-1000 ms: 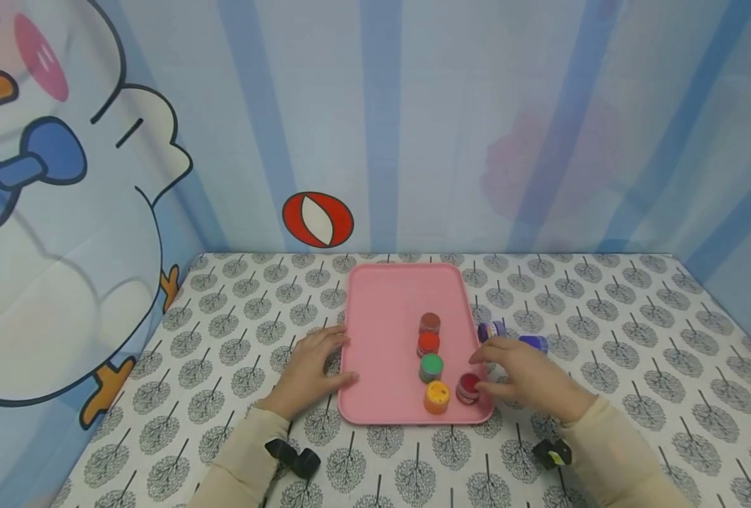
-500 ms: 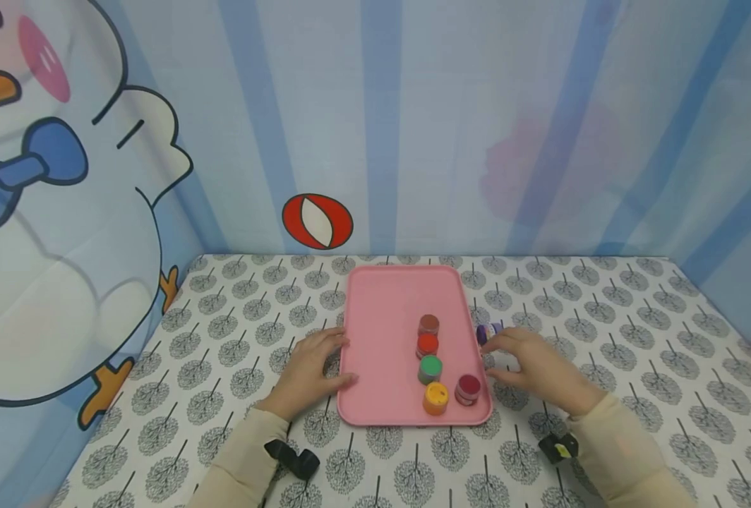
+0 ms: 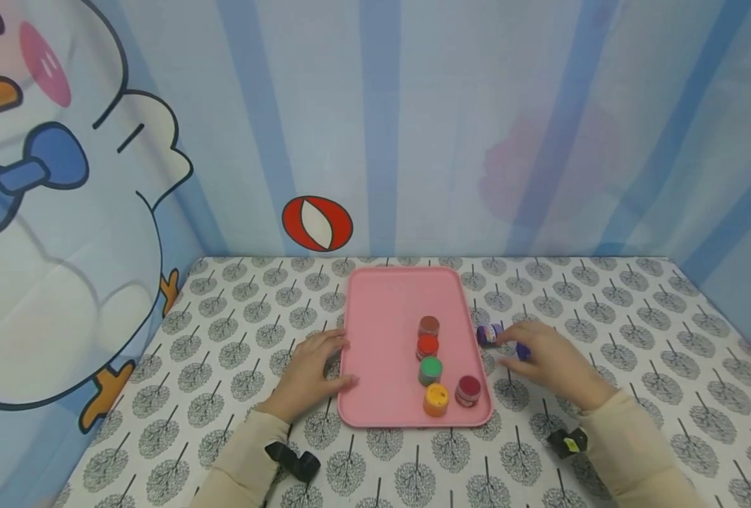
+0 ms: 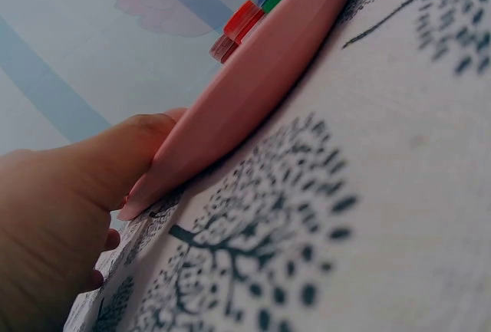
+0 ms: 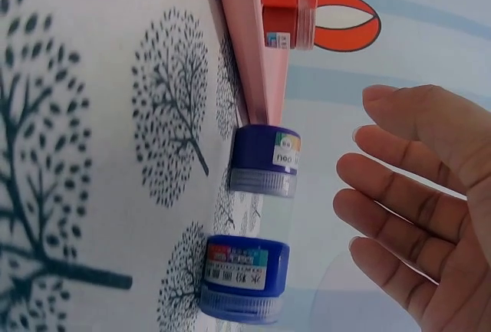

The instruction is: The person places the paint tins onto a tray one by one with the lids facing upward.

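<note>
My left hand point(image 3: 312, 367) rests at the left rim of a pink tray point(image 3: 382, 303), its thumb and fingertips reaching just over the edge. Beyond the tray's right side, my right hand point(image 3: 543, 360) hovers with parted, loosely bent fingers and nothing between them. Near it, two small paint jars lie on their sides on the cloth: a purple jar point(image 5: 265, 159) right beside the tray and a blue jar point(image 5: 245, 274) farther right. In the head view, the hand partly covers the blue jar point(image 3: 523, 351).
Several paint jars stand on the tray's right half: brown point(image 3: 429, 326), red point(image 3: 427, 346), green point(image 3: 430, 370), yellow point(image 3: 435, 399) and dark red point(image 3: 468, 390). A tree-patterned cloth point(image 3: 255, 310) covers the table. Behind it hangs a printed curtain point(image 3: 439, 141).
My right hand has let go of the dark red jar, leaving it standing on the tray, and has moved right toward the jars lying on the cloth. The left hand stays put.
</note>
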Demonstrator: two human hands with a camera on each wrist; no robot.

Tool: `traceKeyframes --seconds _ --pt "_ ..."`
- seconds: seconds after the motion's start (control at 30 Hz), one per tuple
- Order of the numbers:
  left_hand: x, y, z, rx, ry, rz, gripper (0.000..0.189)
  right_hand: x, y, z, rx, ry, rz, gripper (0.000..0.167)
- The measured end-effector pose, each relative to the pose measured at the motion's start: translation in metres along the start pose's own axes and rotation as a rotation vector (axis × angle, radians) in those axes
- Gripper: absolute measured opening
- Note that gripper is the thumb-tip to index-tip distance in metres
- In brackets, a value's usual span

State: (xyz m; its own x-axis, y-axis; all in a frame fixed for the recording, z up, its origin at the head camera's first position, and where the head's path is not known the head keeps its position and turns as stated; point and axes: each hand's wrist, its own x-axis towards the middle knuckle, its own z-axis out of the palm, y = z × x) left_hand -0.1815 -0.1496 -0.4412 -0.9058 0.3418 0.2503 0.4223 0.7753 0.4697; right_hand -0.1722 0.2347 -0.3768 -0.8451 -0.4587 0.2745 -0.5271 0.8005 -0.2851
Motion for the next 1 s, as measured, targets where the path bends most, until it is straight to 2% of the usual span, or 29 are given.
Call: traceKeyframes --seconds 0.33,0.57,1.0 --pt "0.000 0.000 0.001 -0.007 -0.005 -0.014 0.063 -0.002 0.007 -0.002 -0.001 -0.012 0.061 0.030" --pt "0.001 0.000 0.000 -0.007 -0.012 -0.016 0.063 -0.004 0.013 -0.005 -0.034 -0.012 0.054 0.028" --pt "0.001 0.000 0.000 -0.006 -0.008 -0.016 0.063 -0.006 0.025 -0.006 -0.035 -0.042 0.109 0.032"
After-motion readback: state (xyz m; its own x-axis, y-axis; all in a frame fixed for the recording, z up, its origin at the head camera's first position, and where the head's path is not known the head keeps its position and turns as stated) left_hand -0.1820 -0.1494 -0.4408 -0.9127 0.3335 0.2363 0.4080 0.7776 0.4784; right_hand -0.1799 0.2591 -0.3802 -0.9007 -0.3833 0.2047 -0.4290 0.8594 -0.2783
